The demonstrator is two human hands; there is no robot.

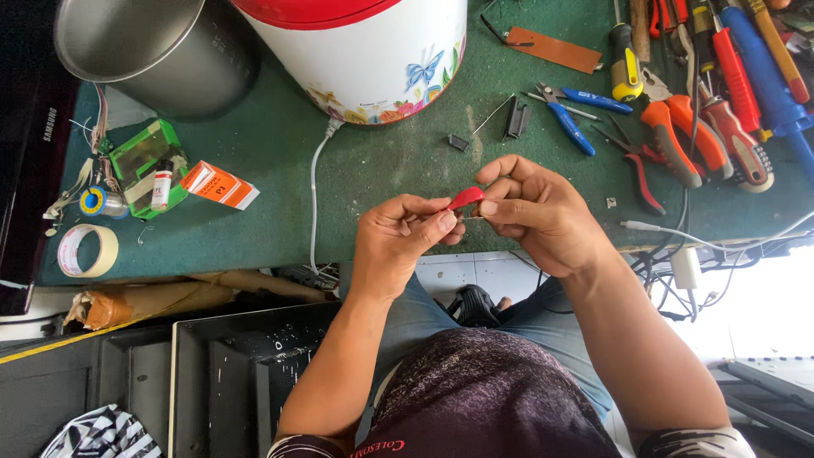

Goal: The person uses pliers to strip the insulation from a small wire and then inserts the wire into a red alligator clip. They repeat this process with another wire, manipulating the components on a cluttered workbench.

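Both hands meet at the centre of the frame, just over the near edge of the worktop (381, 161), which is covered in green cloth. The left hand (403, 237) is closed, its thumb and forefinger pinching the lower end of a small red part (465, 198); the right hand (530, 212) is curled closed around the part's other end, fingertips pressed to it, so the piece sits gripped between the two. What lies under the right fingers is too small to make out. Above the hands, a white cable (315, 195) runs down the cloth from a white round appliance with a red lid and butterfly print (365, 51) at the upper centre. A small black clip (515, 119) lies just above the right hand. To the upper right sits a heap of tools: blue-handled pliers (577, 114), orange-handled pliers (682, 136) and red-handled screwdrivers (738, 93). At the upper left stands a metal pot (153, 51); below it are a green plastic case (148, 165), an orange box (219, 185) and a roll of masking tape (85, 250) near the left edge.
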